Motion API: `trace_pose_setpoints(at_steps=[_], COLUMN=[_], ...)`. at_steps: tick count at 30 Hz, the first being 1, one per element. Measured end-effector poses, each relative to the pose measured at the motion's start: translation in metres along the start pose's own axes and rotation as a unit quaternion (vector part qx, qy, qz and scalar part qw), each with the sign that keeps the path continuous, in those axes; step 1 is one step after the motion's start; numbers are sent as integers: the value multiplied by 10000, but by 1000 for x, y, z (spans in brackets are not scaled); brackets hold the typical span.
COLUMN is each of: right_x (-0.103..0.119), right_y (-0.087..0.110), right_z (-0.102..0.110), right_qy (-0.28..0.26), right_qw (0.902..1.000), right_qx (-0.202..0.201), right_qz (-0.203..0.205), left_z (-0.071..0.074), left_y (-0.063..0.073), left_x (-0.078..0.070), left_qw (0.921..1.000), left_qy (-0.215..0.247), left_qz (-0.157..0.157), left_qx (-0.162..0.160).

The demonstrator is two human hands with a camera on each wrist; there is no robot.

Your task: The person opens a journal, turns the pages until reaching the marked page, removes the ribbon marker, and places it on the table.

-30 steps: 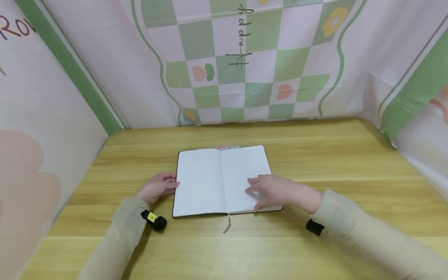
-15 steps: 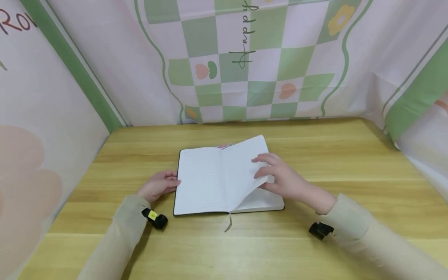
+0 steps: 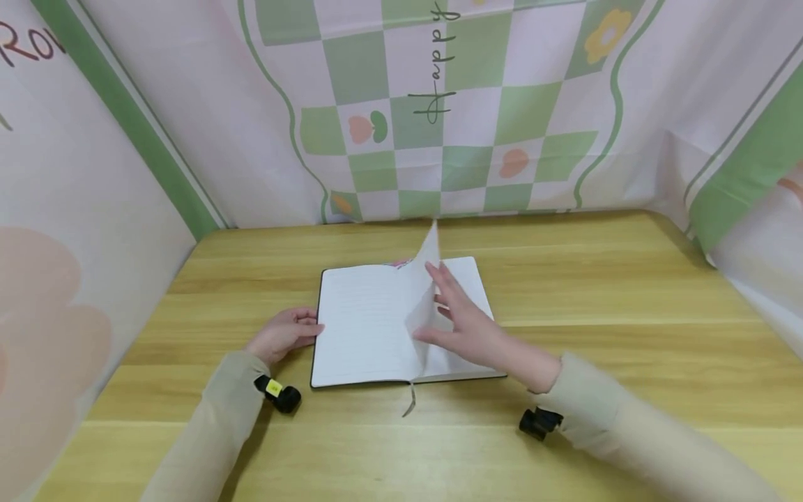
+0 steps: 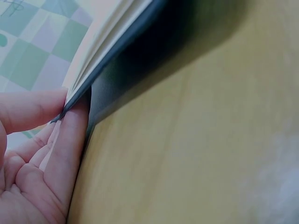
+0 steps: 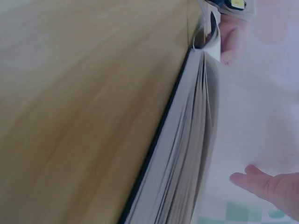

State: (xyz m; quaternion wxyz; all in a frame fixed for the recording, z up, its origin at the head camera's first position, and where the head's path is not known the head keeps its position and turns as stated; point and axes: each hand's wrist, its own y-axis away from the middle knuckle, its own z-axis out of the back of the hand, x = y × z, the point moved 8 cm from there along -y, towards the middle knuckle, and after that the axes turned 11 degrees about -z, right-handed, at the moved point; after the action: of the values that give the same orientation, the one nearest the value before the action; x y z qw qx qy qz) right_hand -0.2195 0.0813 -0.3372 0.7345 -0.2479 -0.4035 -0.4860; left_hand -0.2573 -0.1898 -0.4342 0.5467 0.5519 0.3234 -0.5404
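An open lined notebook (image 3: 360, 324) with a dark cover lies on the table. My left hand (image 3: 285, 336) pinches its left edge; in the left wrist view the thumb (image 4: 32, 109) presses on the pages and fingers lie under the cover (image 4: 110, 60). One page (image 3: 422, 300) stands nearly upright over the middle of the notebook. Against its right side is my right hand (image 3: 467, 324), fingers spread and fairly straight. The right wrist view shows the right hand's fingertips (image 5: 252, 179) at the pale page, above the stacked page edges (image 5: 182, 140).
A ribbon bookmark (image 3: 410, 401) trails from the notebook's near edge onto the wooden table (image 3: 389, 453). Something pink and patterned (image 3: 400, 263) shows at its far edge. A printed cloth (image 3: 470, 118) hangs behind the table. Black cameras sit at both wrists.
My right hand reached the right page, lifted one sheet by its edge and swung it leftward to nearly upright, its fingers now spread. The left hand has stayed at the left edge.
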Motion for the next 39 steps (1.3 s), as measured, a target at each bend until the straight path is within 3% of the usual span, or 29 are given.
trace_pose_setpoints(at_steps=[6,12,14,19,26,34,39], right_x=[10,1,-2,-3,-1,1,0], right_y=[-4,-5,-5,-7,-6,-5,-4], right_z=[-27,-60,-66,-78,-88,-93,-89], right_qy=[727,1481,1699,2213,3021,3634,3570], right_qw=[9953,9756,9688,9542,9254,9011,9014], right_qx=[565,1616,1785,1989,2281,2364,2447], right_qz=[314,-124,-272,-323,-170,-75,-117], left_z=[1,1,0,-2,-2,1,0], left_y=[0,0,-1,-1,-1,-2,1], left_x=[0,1,1,-1,-6,-1,0], left_qw=[10000,10000,9999,9994,9980,9990,9997], left_qy=[28,62,116,92,111,212,137], left_qz=[-16,-31,-60,-297,-510,-208,-48], left_qx=[-19,-58,-37,156,368,334,207])
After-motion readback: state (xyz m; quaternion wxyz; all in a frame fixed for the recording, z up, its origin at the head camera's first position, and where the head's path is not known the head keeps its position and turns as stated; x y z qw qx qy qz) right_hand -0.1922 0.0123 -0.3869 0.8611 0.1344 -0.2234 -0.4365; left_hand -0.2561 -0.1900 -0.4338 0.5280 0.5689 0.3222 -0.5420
